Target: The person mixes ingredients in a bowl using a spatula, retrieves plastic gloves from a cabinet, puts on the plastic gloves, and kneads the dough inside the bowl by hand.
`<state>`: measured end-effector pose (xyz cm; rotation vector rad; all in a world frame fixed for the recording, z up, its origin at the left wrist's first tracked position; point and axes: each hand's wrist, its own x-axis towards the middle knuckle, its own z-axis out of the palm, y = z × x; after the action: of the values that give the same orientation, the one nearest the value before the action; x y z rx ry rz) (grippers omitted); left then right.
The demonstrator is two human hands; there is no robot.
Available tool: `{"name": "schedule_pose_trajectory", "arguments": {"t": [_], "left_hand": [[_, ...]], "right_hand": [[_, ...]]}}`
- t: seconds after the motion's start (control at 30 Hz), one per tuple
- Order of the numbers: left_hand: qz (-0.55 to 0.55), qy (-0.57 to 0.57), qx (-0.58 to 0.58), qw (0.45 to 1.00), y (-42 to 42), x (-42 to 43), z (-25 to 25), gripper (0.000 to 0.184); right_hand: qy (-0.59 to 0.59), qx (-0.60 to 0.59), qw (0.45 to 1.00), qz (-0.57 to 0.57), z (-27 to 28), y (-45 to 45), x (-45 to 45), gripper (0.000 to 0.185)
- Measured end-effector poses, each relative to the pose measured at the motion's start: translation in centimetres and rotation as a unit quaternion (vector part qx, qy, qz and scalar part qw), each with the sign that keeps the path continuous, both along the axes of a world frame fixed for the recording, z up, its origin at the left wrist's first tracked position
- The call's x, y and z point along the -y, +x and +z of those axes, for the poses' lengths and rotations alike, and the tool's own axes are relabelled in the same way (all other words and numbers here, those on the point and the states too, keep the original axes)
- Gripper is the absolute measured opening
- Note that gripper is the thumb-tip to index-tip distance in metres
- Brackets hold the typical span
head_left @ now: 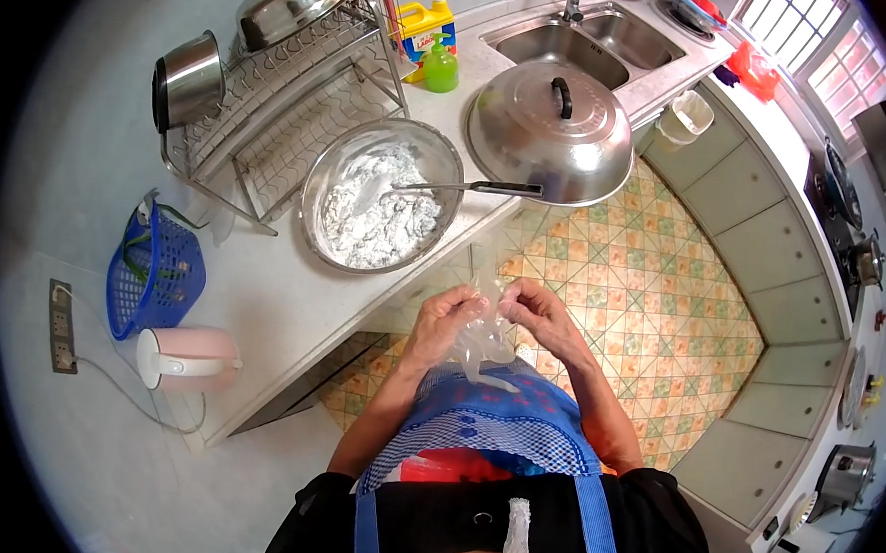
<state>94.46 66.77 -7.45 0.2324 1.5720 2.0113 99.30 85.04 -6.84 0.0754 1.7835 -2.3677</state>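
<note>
A clear, thin disposable plastic glove (pixel 476 344) hangs in front of the apron, its finger-like ends drooping downward. My left hand (pixel 444 322) pinches one side of its upper edge, and my right hand (pixel 539 315) pinches the other side. Both hands are bare and closed at the fingertips. Ahead of them on the counter sits a steel bowl (pixel 310 232) with white, floury, lumpy stuff (pixel 374 213) inside. A spatula or spoon with a black handle (pixel 508 189) rests in the bowl, its handle sticking out over the rim to the right.
Beside the bowl stands a large domed steel lid (pixel 551 132). A wire dish rack (pixel 271 117) holds steel pots. Behind are a green pump bottle (pixel 440 68), a yellow detergent jug (pixel 426 23) and a double sink (pixel 565 53). Left are a blue basket (pixel 163 272) and a pink kettle (pixel 193 359).
</note>
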Motion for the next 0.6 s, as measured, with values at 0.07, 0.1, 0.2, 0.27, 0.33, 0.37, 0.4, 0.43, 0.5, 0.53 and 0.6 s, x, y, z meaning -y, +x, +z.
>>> {"name": "schedule_pose_trajectory", "arguments": {"t": [0.07, 0.1, 0.2, 0.27, 0.33, 0.37, 0.4, 0.43, 0.5, 0.53, 0.6], "left_hand": [[0.017, -0.025, -0.018, 0.999, -0.1, 0.1, -0.2, 0.014], [0.035, -0.101, -0.124, 0.987, -0.4, 0.2, -0.1, 0.013], [0.067, -0.223, -0.276, 0.933, -0.8, -0.4, 0.5, 0.012], [0.081, -0.268, -0.324, 0.904, -0.8, -1.4, 1.1, 0.012], [0.101, -0.319, -0.403, 0.852, -0.7, -2.5, 1.5, 0.014], [0.099, -0.319, -0.404, 0.852, -0.7, -2.8, 1.4, 0.014], [0.090, -0.322, -0.426, 0.841, -0.6, -3.2, 1.2, 0.013], [0.080, -0.323, -0.448, 0.830, -0.7, -3.6, 1.0, 0.012], [0.073, -0.339, -0.473, 0.810, -0.7, -4.0, 0.0, 0.010], [0.073, -0.360, -0.493, 0.789, -0.6, -4.1, -0.2, 0.008], [0.059, -0.351, -0.483, 0.800, 0.0, -4.4, 0.4, 0.007]], "right_hand": [[0.009, 0.007, 1.000, -0.004, -1.4, 0.0, -1.4, 0.008], [0.050, 0.000, 0.998, -0.029, -1.7, -0.1, -1.9, 0.007], [0.169, 0.032, 0.984, -0.053, -1.4, 0.2, -3.4, 0.006], [0.335, -0.059, 0.922, -0.184, 0.0, 0.8, -3.4, 0.006], [0.324, -0.093, 0.920, -0.200, 2.4, 1.7, -2.6, 0.015], [0.278, -0.106, 0.944, -0.140, 3.6, 2.4, -1.9, 0.022], [0.231, -0.116, 0.962, -0.082, 4.7, 2.7, -1.2, 0.028], [0.253, -0.095, 0.963, -0.019, 5.6, 2.7, -0.6, 0.033], [0.303, -0.098, 0.948, -0.005, 2.8, 2.0, -0.1, 0.034], [0.308, -0.074, 0.948, -0.014, 1.9, 1.7, -0.2, 0.034], [0.276, -0.060, 0.959, -0.011, -0.4, 1.2, -0.7, 0.035]]}}
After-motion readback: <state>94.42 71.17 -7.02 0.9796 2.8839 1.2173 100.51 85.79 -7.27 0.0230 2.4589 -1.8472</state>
